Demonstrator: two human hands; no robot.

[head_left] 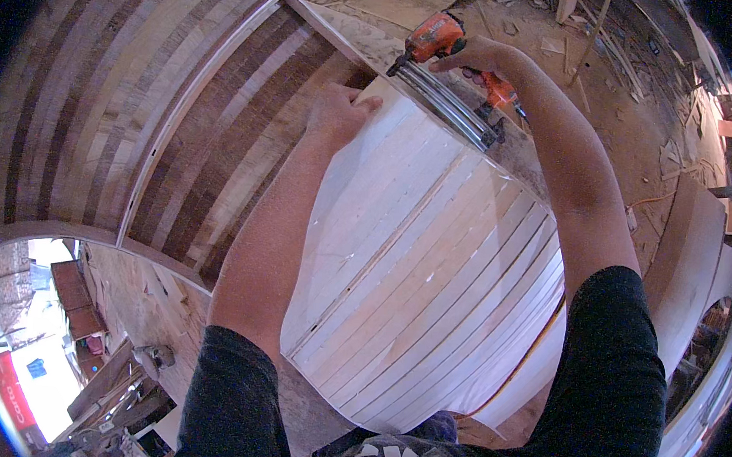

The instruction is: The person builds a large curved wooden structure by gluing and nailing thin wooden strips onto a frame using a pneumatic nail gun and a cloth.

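The head view is showing, at far left, a bright opening (pixel 53 393) and, above it, a big striped wood panel (pixel 242 122) with a pale strip crossing it. The left hand (pixel 337 120) is resting at the far left corner of a pale slatted panel (pixel 415 257), which is lying between the forearms. Its fingers are bending together, one tip touching the slats near the corner; the others are partly hidden, so I cannot tell whether they are pinching the edge or only pressing. An orange nail gun (pixel 437 36) is standing over the panel's far edge, its nose near that same corner, just beside the left fingertips, its silver magazine running along the edge. The right hand (pixel 486 60) is holding the gun, fingers wrapping its handle. An orange cord (pixel 543 337) is curving along the panel's near right side. Farther right, wood scraps (pixel 631 81) are littering the floor (pixel 605 152), and a curved board (pixel 689 251) is standing beyond the right arm.
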